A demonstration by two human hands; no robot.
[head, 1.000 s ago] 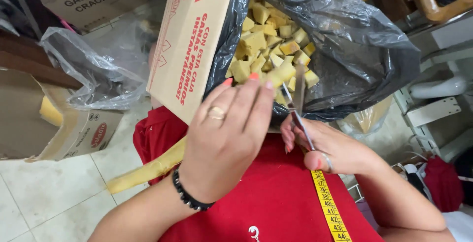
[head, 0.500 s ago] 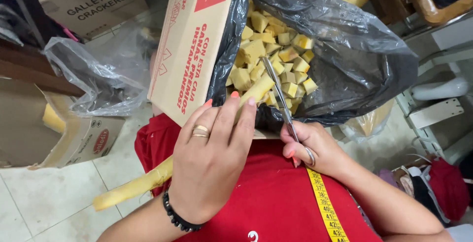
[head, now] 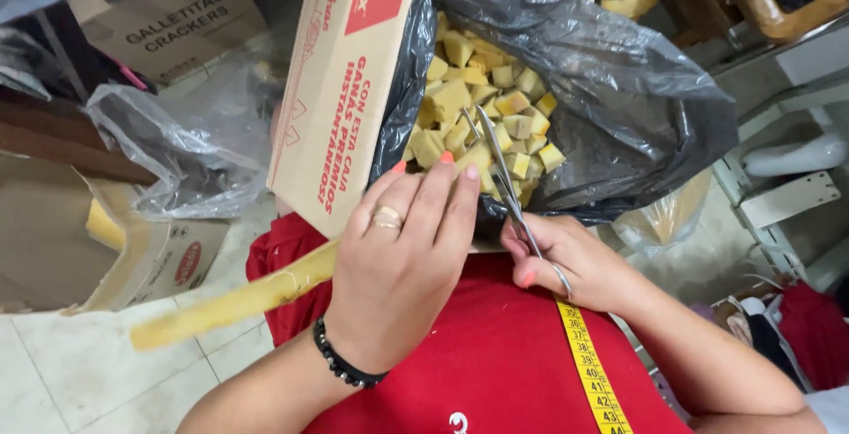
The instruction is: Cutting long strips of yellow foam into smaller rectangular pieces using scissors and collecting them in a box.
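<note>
Yellow foam strip (head: 234,301), long and flat, in left hand (head: 402,275).

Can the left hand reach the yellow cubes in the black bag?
Probably yes. The left hand holds a foam strip at the open bag, its fingers nearly touching the cubes; only the scissors stand beside them.
</note>
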